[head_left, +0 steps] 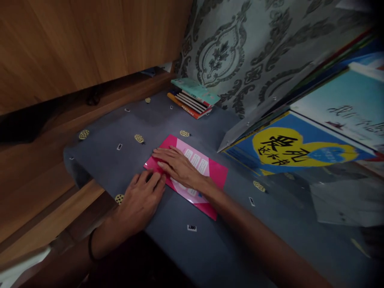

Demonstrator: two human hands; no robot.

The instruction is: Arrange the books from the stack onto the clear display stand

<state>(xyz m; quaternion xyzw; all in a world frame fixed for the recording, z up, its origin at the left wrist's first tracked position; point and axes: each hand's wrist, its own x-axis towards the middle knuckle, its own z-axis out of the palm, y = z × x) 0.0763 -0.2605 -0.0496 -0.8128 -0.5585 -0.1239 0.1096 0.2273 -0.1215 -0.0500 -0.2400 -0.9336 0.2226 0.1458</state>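
A glossy pink booklet (219,176) with white text boxes on its cover lies flat on a grey patterned tablecloth (120,132). Across its upper left part rests my right hand (178,166), palm down with the fingers stretched out and nothing gripped. My left hand (144,200) is at the booklet's near left corner, its fingers bent over the edge and closed on it. The left thumb and the underside of that corner are hidden. A dark band (91,245) circles my left wrist.
A small stack of books (193,100) lies at the back by the patterned wall (222,52). On the right stand upright picture books, one blue with a yellow heart (279,144). A wooden panel (90,44) rises along the left, and a clear plastic sheet (345,200) lies at the right.
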